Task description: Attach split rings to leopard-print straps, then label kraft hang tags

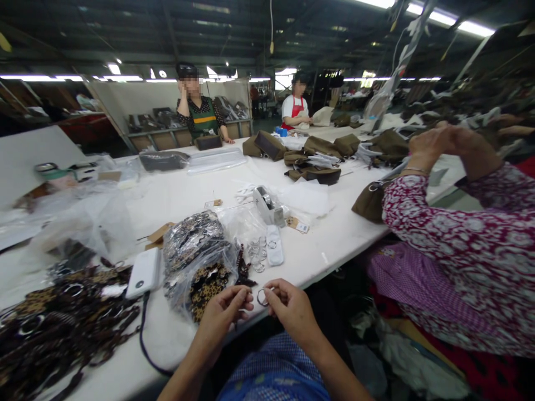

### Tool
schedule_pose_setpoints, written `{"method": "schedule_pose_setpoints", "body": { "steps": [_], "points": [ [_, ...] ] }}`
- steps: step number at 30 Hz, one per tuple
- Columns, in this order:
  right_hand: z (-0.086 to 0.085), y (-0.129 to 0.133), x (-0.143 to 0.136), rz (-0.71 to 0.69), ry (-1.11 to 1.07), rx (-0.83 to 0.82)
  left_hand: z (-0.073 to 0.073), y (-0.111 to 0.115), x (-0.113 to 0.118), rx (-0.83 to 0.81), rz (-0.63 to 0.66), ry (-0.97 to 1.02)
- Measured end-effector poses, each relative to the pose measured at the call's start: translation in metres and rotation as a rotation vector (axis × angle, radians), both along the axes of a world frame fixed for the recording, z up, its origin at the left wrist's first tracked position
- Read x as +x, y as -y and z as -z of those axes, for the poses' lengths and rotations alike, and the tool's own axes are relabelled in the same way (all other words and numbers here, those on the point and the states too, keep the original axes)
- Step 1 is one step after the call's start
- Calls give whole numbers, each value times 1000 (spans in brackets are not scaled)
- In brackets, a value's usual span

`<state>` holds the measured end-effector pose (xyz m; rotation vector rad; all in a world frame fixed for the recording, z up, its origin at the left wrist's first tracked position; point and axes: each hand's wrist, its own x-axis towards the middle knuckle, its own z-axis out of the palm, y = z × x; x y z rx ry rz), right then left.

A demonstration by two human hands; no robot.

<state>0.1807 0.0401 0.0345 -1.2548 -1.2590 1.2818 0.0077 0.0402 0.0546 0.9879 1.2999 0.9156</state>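
in the head view, the right hand (292, 307) pinches a metal ring (259, 297) by the near edge of the white surface (320, 250). the left hand (221, 309) faces it, fingers drawn narrow; whether they grip anything i cannot tell. the held ring looks unattached, and loose rings (256, 257) lie beyond the hands, seemingly unused. on the left, a heap of dark straps (62, 337) has rings among it, perhaps fitted already.

The right hand (291, 307) pinches a metal ring (259, 298) just beside the left hand (223, 309).
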Motion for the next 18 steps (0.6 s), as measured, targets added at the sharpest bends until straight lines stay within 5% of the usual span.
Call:
{"method": "schedule_pose_setpoints", "body": {
  "steps": [6,10,13,18],
  "points": [
    [-2,2,2,62,158,91,0,-3,-23,46,28,-202],
    [7,1,7,87,120,47,6,-9,-65,280,-41,-617],
    [17,3,5,33,76,-5,21,-1,-85,407,128,-858],
    [27,11,-8,-116,14,-78,50,18,-85,654,355,-1083]
  ]
}}
